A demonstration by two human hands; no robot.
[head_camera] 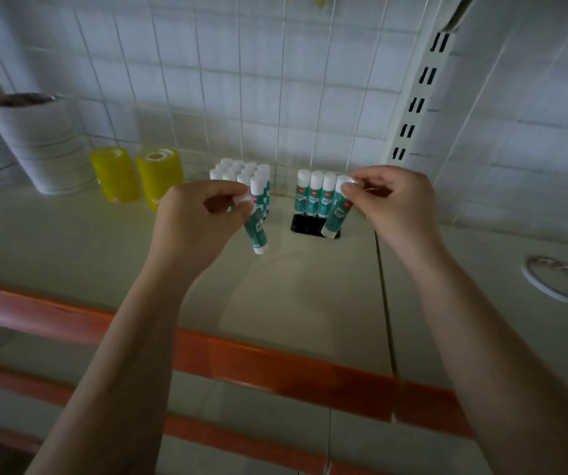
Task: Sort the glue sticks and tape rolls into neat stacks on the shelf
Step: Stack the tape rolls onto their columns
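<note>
My left hand (pixel 196 217) pinches the white cap of a teal glue stick (pixel 256 233) that hangs tilted just above the shelf. My right hand (pixel 395 204) grips the cap of a second glue stick (pixel 335 214), leaning over a black tray (pixel 304 226) at the right end of a row of three upright sticks (pixel 316 195). A tight block of several upright glue sticks (pixel 241 173) stands behind the left hand. Two stacks of yellow tape rolls (pixel 138 176) stand further left, with white tape stacks (pixel 40 142) beyond them.
The pale shelf (pixel 104 248) has an orange front edge (pixel 275 368) and a wire grid back panel (pixel 241 80). A slotted white upright (pixel 416 101) rises at the right. A flat white ring (pixel 558 281) lies on the neighbouring shelf section.
</note>
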